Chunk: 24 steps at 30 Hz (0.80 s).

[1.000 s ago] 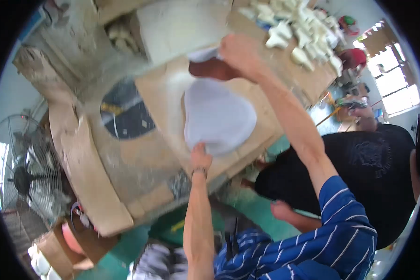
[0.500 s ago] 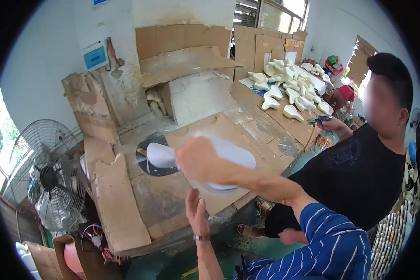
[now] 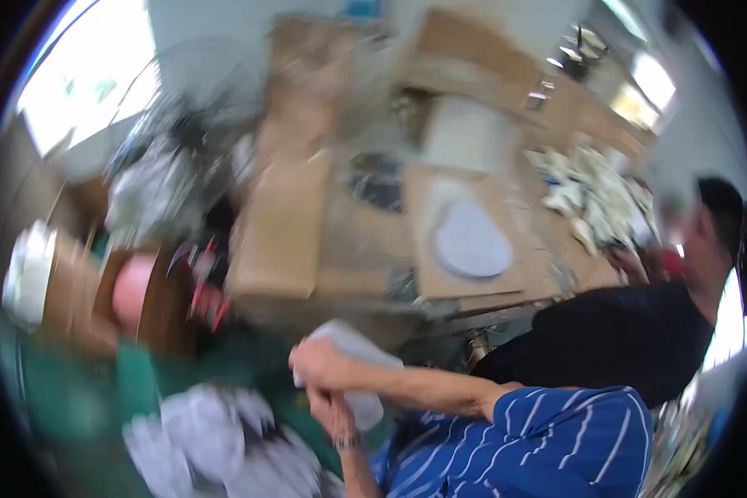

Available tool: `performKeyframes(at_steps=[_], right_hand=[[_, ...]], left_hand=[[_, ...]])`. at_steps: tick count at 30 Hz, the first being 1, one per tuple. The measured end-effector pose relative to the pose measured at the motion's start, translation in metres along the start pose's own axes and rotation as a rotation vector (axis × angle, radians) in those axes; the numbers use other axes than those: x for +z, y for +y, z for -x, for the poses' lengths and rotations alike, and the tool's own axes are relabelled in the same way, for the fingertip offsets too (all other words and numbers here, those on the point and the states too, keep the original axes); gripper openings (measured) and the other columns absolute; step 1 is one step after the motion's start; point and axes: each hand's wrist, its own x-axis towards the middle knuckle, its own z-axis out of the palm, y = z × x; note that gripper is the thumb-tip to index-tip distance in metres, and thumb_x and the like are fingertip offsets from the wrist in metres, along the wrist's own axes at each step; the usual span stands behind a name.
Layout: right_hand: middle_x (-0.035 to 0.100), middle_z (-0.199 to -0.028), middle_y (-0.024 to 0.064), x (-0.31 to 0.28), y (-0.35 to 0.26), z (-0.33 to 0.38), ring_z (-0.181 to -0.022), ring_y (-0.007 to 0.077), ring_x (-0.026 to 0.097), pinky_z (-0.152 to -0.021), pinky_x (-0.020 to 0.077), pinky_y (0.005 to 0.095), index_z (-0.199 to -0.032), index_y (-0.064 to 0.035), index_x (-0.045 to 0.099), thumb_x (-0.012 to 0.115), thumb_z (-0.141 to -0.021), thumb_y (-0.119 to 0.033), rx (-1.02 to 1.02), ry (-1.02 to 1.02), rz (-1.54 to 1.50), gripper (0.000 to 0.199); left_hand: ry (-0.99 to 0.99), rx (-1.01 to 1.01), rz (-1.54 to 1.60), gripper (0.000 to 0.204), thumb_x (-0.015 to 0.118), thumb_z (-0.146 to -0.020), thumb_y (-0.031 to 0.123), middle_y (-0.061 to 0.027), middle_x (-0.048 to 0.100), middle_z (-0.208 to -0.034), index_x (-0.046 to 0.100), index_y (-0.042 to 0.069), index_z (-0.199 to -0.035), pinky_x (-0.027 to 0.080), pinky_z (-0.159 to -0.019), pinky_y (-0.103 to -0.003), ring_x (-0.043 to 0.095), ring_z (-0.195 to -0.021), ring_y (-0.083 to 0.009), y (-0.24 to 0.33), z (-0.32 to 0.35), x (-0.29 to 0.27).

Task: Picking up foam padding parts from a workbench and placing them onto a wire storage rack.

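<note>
A thin white piece with rounded edges [image 3: 362, 344], like a sheet, hangs in front of me below the table's near edge. My right hand [image 3: 319, 363] is closed on its left end, the forearm crossing over it from the right. Just beneath, my left hand [image 3: 333, 415], with a watch at the wrist, has its bent fingers against the same piece; blur softens the grip. On a cardboard square on the table lies a white teardrop-shaped piece [image 3: 473, 241], apart from both hands.
Cardboard [image 3: 282, 241] covers the worktable. At lower left is a heap of white pieces [image 3: 203, 436], near a box holding something pink [image 3: 133, 290]. A fan [image 3: 178, 124] stands left. A person in black [image 3: 606, 340] is at right, by a pile of cream-coloured pieces [image 3: 593, 191].
My view has swung left and down. My right hand has carried the white piece off the table toward me, and my left hand has come up against it. The teardrop piece stays on the cardboard.
</note>
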Motion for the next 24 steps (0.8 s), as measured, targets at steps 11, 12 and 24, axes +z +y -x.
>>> performKeyframes(at_steps=[11,12,24], right_hand=[[0.071,-0.083,0.023,0.073,-0.187,-0.02,-0.083,0.0409,0.071,-0.073,0.0554,0.0489,-0.088,-0.0041,0.076,0.066,-0.086,-0.046,-0.247,-0.337,-0.136,0.043],[0.071,-0.083,0.023,0.074,-0.205,-0.017,-0.083,0.0409,0.071,-0.073,0.0554,0.0489,-0.088,-0.0041,0.076,0.066,-0.086,-0.046,-0.291,-0.337,-0.134,0.043],[0.067,-0.087,0.014,0.156,-0.402,0.02,-0.087,0.0331,0.064,-0.077,0.0518,0.0436,-0.097,-0.0059,0.072,0.069,-0.086,-0.031,-0.928,-0.224,-0.354,0.028]], left_hand=[[0.612,0.072,-0.171,0.039,0.05,-0.081,0.001,-0.0358,0.062,-0.087,0.051,-0.008,-0.119,0.05,-0.073,-0.057,0.06,-0.087,-0.0545,-0.052,0.058,-0.145],[0.646,0.074,-0.156,0.039,0.05,-0.081,0.001,-0.0358,0.062,-0.087,0.051,-0.008,-0.119,0.05,-0.073,-0.057,0.06,-0.087,-0.0545,-0.051,0.061,-0.157],[1.154,0.434,0.907,0.039,0.061,-0.092,0.004,-0.0155,0.066,-0.116,0.05,-0.002,-0.129,0.052,-0.091,-0.039,0.065,-0.102,-0.031,-0.105,0.077,-0.292]])
